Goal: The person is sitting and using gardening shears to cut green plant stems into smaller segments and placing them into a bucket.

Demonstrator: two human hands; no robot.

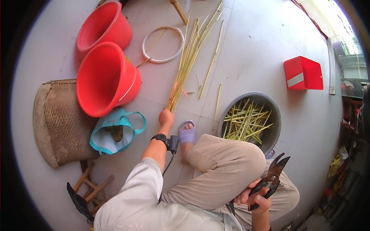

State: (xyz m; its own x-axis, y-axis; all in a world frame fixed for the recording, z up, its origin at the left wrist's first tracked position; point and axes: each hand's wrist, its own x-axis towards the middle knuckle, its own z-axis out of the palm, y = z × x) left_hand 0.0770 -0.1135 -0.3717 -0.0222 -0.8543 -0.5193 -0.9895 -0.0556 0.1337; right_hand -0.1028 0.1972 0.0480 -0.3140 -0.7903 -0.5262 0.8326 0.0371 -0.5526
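Now we've got our left hand (pixel 166 116) closed round the near ends of the yellow-green stalks (pixel 187 63), upper centre of the frame; our right hand (pixel 257 198) wraps the shears (pixel 273 178), lower right. Best, we'd say, bunch evenly, angling those shears clear of our knee (pixel 252 156).

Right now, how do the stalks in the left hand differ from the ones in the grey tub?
The stalk bundle is long, while the stalk pieces are shorter. The bundle's stalks run nearly side by side from the left hand; the pieces lie crisscrossed in the grey tub. Both are yellow-green.
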